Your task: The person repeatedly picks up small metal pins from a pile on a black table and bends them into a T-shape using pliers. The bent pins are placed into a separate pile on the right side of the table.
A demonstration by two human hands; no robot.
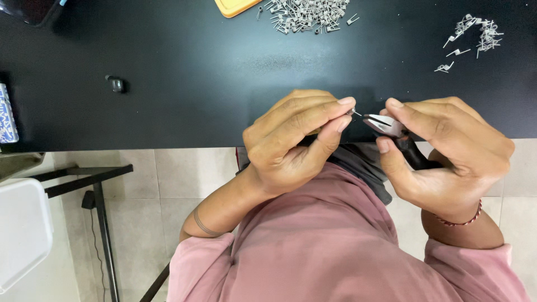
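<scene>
Pliers [386,125] with black handles sit clenched in my right hand [447,159], their tips closed on a tiny metal coil [351,112] that my left hand [293,142] pinches between thumb and fingertips, just over the near edge of the black table [184,72]. At twelve o'clock lies a heap of loose coils [305,14] beside the corner of a yellow tray [235,6], whose contents are out of view. At two o'clock, a smaller pile [475,36].

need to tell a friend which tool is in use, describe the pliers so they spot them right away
On the near edge of the black table, look at the right hand. The small pliers sit in it, silver jaws pointing left toward the left hand, with black handles, unlike the loose wire coils farther back.
</scene>
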